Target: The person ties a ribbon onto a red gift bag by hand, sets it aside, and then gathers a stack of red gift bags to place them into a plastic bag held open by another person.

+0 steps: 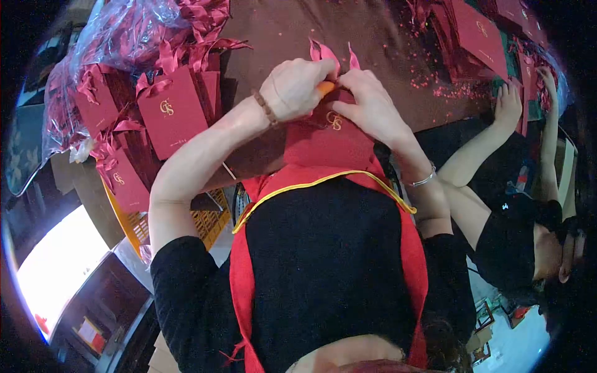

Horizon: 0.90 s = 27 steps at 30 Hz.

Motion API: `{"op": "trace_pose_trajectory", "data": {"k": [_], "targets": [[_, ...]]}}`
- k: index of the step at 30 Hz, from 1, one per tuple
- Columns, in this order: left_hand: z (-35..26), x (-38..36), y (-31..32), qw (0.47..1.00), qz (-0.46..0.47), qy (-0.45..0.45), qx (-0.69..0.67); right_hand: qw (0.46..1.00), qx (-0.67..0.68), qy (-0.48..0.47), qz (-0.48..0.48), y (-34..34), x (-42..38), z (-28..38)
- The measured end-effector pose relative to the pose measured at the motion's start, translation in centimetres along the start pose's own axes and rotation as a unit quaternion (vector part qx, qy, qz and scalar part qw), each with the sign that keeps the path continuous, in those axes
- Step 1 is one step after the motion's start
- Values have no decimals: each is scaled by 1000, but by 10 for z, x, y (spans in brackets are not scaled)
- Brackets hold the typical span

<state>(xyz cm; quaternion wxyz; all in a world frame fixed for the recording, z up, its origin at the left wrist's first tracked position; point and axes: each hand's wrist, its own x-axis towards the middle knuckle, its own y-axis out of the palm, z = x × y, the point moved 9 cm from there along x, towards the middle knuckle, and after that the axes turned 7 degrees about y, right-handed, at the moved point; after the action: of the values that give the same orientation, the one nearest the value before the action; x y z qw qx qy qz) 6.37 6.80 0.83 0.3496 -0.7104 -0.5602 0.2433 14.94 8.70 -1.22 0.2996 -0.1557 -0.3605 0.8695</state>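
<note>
A red paper bag [333, 140] with a gold logo lies at the table's front edge, against the red apron. Over its top edge, my left hand [295, 87] is closed on a pink-red ribbon [324, 55], with something orange [325, 89] showing by its fingers. Just to the right, my right hand [370, 102] has its thumb and fingers pinched together at the same ribbon, whose other end [354, 57] sticks up above the hand. The fingertips of both hands nearly meet, and the part of the ribbon between them is mostly hidden.
Red bags with ribbons [171, 112] stand at the left beside clear plastic [124, 31], some over a yellow basket [214, 217]. More red bags [479, 37] and scattered red bits [457, 92] lie at the upper right. A co-worker's hands [509, 105] reach in at the right.
</note>
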Motion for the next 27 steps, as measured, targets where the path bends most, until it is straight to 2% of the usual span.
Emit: {"op": "trace_pose_trajectory", "data": {"k": [4,6,8,10,11,13,14,16,17,19,20,22,23,25,27], "targets": [[9,-9,-5,998,-19,-37,-39,998,-48,13,-26,-24,-18,-3],[9,-13,-7,999,-20,-27,-40,998,-27,10,-54,-37,-29,-5],[11,-17,-6,997,-6,-54,-53,998,-20,-3,-62,-40,-36,-6],[12,-20,0,997,-23,-29,-68,981,147,124,5,-30,-44,-25],[11,-20,2,998,-24,-27,-59,982,156,108,-3,-29,-47,-23],[10,-20,8,999,-3,-39,-36,934,309,169,53,-3,-51,-37],[9,-20,12,999,0,-35,-38,886,381,246,97,7,-60,-44],[-22,-23,-8,979,-130,101,120,878,394,256,92,12,-60,-50],[-32,-26,-7,961,-124,116,220,871,406,262,91,14,-59,-53],[-55,-30,-13,950,-141,142,242,874,404,255,86,15,-56,-52],[-57,-30,-9,963,-117,125,207,867,411,269,84,17,-55,-53],[-50,-33,0,981,-160,73,82,860,418,281,84,21,-51,-54],[-42,-32,7,990,-136,28,12,877,390,274,69,18,-49,-54],[-36,-33,12,991,-133,15,-12,906,332,258,39,13,-44,-54],[-34,-32,13,990,-136,0,-49,907,336,253,39,13,-44,-55]]}}
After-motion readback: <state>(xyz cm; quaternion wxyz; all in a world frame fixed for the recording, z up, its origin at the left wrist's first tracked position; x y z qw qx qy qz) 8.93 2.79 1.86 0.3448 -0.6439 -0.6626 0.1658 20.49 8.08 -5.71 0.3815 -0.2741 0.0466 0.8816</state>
